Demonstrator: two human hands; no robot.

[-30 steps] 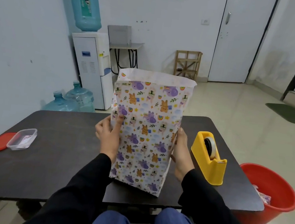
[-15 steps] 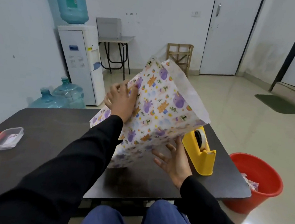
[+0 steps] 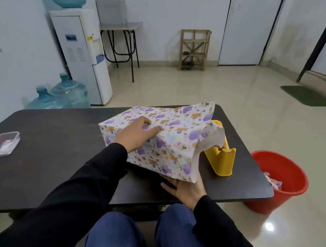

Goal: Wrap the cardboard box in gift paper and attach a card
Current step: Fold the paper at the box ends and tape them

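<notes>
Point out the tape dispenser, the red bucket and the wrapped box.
tape dispenser [image 3: 220, 163], head view, yellow front wall.
red bucket [image 3: 260, 205], head view, outer wall.
wrapped box [image 3: 178, 128], head view, patterned top face.

The left hand [image 3: 136, 134] lay palm down at the centre of the frame, fingers lightly bent and pressing on top of the wrapped box [image 3: 176, 141], its black-sleeved arm entering from the lower left. The right hand [image 3: 185, 189] sat lower, right of centre, palm up, fingers reaching under the box's near edge.
</notes>
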